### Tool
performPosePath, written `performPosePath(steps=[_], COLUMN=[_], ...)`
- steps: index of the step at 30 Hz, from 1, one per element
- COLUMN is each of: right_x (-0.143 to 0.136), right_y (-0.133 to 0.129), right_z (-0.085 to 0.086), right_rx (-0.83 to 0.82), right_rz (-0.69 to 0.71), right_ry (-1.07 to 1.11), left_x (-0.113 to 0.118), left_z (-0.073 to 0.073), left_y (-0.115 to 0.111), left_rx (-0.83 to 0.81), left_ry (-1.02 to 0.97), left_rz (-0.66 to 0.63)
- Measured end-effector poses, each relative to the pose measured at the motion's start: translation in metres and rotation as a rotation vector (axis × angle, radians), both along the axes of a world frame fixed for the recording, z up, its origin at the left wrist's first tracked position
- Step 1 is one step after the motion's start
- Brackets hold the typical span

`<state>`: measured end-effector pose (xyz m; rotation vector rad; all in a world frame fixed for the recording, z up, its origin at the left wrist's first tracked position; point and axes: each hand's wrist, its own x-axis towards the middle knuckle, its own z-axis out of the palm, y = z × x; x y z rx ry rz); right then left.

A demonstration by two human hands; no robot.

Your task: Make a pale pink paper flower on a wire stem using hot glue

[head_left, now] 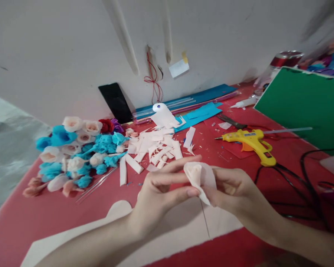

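Note:
A pale pink paper flower [196, 175], with a petal curved around a small centre, is between my two hands. My left hand [161, 189] pinches its left edge between thumb and fingers. On the other side, my right hand [233, 185] grips the flower's right part, its fingers curled and partly hidden behind the paper. Beneath both hands lies a large pale paper sheet [100, 230] on the red table. Cut pale paper strips [156, 146] are heaped just beyond my left hand. To the right rests a yellow glue gun [256, 142].
Finished paper flowers [80, 148] in blue, pink, white and red cluster at the left. Scissors [231, 121], blue paper [200, 115] and a glue bottle [245, 102] lie farther back. A green board [300, 107] and black cables [303, 178] are at the right. A black phone [115, 102] leans against the wall.

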<state>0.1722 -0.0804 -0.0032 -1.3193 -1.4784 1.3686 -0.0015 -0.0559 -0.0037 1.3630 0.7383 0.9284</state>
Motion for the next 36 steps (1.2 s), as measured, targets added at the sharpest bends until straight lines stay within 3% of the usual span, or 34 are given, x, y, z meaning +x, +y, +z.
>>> performPosePath(steps=[14, 24, 36], right_x=[-0.0021, -0.0004, -0.0003], right_y=[0.0011, -0.0001, 0.0017], right_z=[-0.0003, 0.0008, 0.0049], right_rx=[0.064, 0.018, -0.011], right_rz=[-0.01, 0.02, 0.022], right_ry=[-0.031, -0.014, -0.008], left_x=[0.0004, 0.001, -0.0023], left_z=[0.0009, -0.0001, 0.0035], left_y=[0.0023, 0.0048, 0.0091], left_rx=[0.002, -0.055, 0.062], left_ry=[0.012, -0.02, -0.009], left_rz=[0.005, -0.015, -0.045])
